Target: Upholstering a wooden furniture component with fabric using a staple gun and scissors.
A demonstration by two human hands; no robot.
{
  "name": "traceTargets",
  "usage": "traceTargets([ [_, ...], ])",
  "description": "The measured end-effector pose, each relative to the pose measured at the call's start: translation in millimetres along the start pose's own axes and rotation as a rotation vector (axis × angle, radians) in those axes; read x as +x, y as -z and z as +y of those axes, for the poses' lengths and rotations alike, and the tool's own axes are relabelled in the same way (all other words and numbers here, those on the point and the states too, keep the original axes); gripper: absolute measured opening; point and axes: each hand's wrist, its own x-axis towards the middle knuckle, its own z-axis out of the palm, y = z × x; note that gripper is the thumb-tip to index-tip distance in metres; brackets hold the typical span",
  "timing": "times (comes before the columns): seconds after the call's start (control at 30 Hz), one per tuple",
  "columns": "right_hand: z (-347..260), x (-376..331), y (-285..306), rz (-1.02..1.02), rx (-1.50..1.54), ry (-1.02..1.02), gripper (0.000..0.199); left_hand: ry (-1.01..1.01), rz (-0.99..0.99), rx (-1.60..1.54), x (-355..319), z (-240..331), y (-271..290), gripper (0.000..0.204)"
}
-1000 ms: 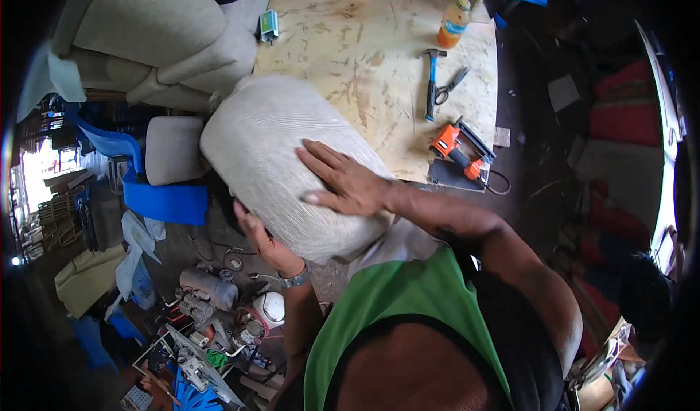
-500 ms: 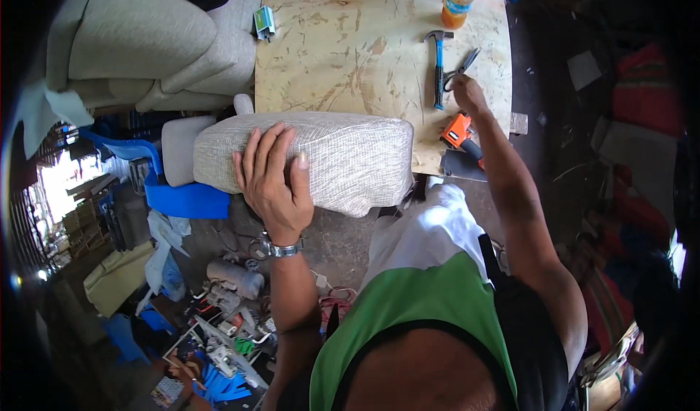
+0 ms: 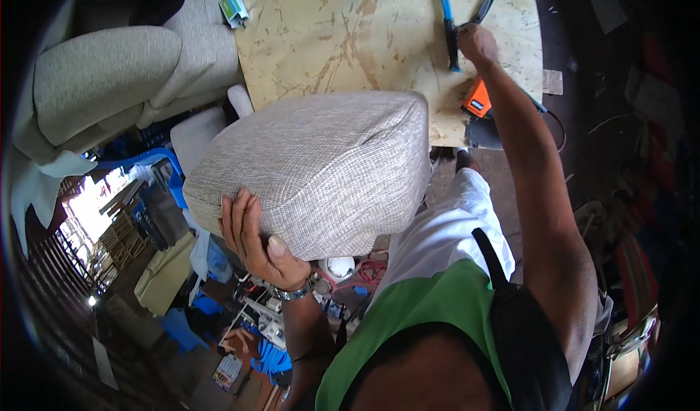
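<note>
A padded piece covered in beige woven fabric (image 3: pixel 328 156) rests tilted at the table's near edge, its near side raised toward me. My left hand (image 3: pixel 259 243), with a metal watch at the wrist, grips its lower left edge, fingers and thumb against the fabric. On the table's right side, my right hand (image 3: pixel 478 44) is closed around the handles of a pair of scissors (image 3: pixel 484 7), blades pointing away from me. Just left of that hand lies a claw hammer (image 3: pixel 447 24) with a blue and black handle. The scissors' handles are mostly hidden by my fingers.
The wooden tabletop (image 3: pixel 313 46) is stained. An orange tool (image 3: pixel 477 99) lies near its right front corner; a small green-and-white box (image 3: pixel 233 8) is at its left. A beige upholstered seat (image 3: pixel 109 83) stands at far left. Tools and blue strips (image 3: pixel 271 356) clutter the floor.
My left hand has moved from the padded piece's top to its lower edge, and the piece has tilted up toward me. My right hand has closed on the scissors. The view has shifted.
</note>
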Motion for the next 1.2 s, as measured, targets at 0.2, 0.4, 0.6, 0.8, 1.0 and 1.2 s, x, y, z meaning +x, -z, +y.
traceTargets([
  [0.2,-16.2,15.6,10.0,-0.123,-0.149,-0.114,0.042,-0.016,-0.044,0.058,-37.5,-11.8,10.6,0.06],
  [0.4,-16.7,15.0,10.1,-0.048,-0.128,-0.211,0.051,0.043,-0.011,0.034,-73.8,-22.4,18.5,0.058],
  [0.6,74.3,40.9,16.6,-0.163,-0.057,0.093,0.038,0.033,0.045,-0.01,-73.3,-28.2,20.6,0.056],
  [0.8,82.4,-102.2,42.6,-0.119,1.0,0.201,0.028,-0.082,0.182,-0.103,-6.3,-20.9,3.6,0.048],
  [1.0,97.0,-298.5,44.1,-0.069,0.978,0.105,0.013,-0.441,0.317,-0.065,18.1,-19.7,-6.9,0.045],
  [1.2,127.6,-497.7,0.2,-0.127,1.101,-0.03,0.015,-0.798,0.191,0.127,-22.8,7.1,18.3,0.063],
])
